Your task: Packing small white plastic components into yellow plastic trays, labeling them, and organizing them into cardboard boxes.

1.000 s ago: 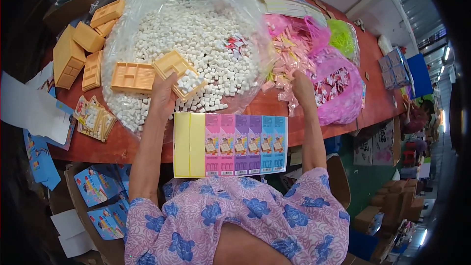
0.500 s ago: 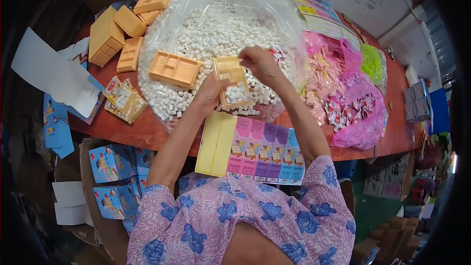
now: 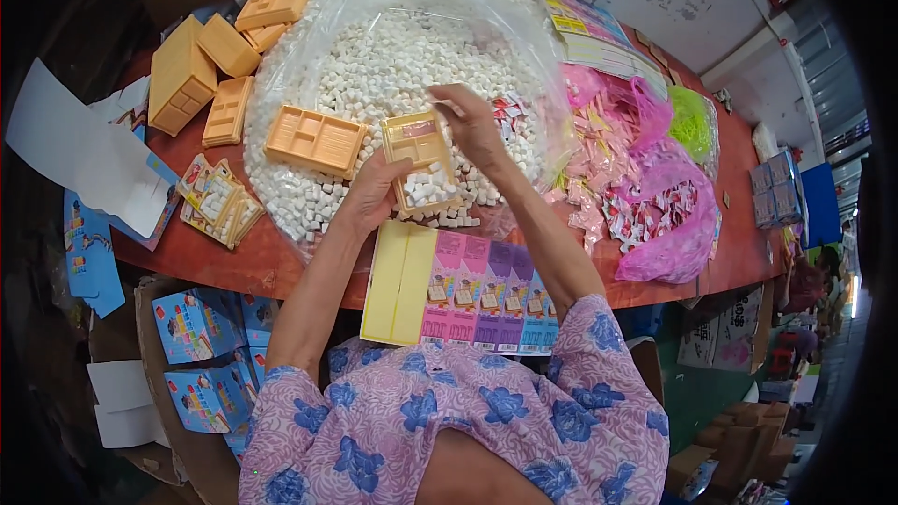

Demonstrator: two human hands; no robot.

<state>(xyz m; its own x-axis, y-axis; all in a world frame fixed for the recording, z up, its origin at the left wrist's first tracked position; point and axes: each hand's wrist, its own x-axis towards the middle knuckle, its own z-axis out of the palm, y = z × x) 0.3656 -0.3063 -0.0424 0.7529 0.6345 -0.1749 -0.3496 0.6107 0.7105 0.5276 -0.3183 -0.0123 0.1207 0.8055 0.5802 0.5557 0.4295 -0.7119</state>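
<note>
Orange compartmented plastic tray (image 3: 418, 144) holds white cubes (image 3: 429, 189), left hand (image 3: 375, 191) pinching its edge, right hand (image 3: 472, 134) beside it, fingers loosely parted.

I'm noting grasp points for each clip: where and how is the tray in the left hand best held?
Probably by the left long side of the tray, coming from the near left, where the left hand has its thumb over the edge. It is shallow and open-topped, with white cubes in the near compartment, so a side grip should leave them uncovered.
</note>
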